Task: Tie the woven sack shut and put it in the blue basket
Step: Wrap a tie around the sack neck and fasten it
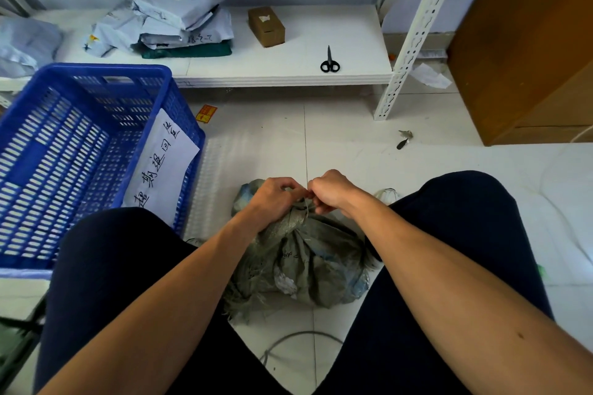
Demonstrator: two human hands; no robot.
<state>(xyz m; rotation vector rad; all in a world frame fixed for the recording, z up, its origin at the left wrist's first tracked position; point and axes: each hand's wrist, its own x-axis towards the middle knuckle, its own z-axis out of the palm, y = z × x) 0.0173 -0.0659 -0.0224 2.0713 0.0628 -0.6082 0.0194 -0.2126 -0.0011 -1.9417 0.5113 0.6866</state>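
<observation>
**Both hands work at the gathered neck of the sack on the floor**

The white tiled floor (353, 125) takes up most of the view, with the person's dark-trousered legs (106, 266) spread to either side. At the left stands the blue basket (96, 80), a slatted plastic crate, with a white sheet of handwritten paper (163, 163) taped to its near right wall. Behind it runs a low white shelf (321, 29) on a perforated metal upright (414, 42). On the shelf lie a heap of grey mailer bags (173, 16), a small cardboard box (266, 27) and black scissors (329, 61), well apart from one another.

The woven sack (308, 260), grey-green and crumpled, sits on the floor between the knees, just right of the basket and outside it. Its mouth is bunched into a neck at the top.

The left hand (272, 199) is clenched around that neck, fingers curled over the gathered fabric. The right hand (330, 191) is just beside it, fingertips pinched on a thin pale string (306, 207) at the neck; the two hands nearly touch. Whether the knot is finished cannot be told.

A grey cable (298, 338) curves on the tiles near the sack's bottom, and a yellow-red sticker (206, 114) lies on the floor beyond the basket.
</observation>
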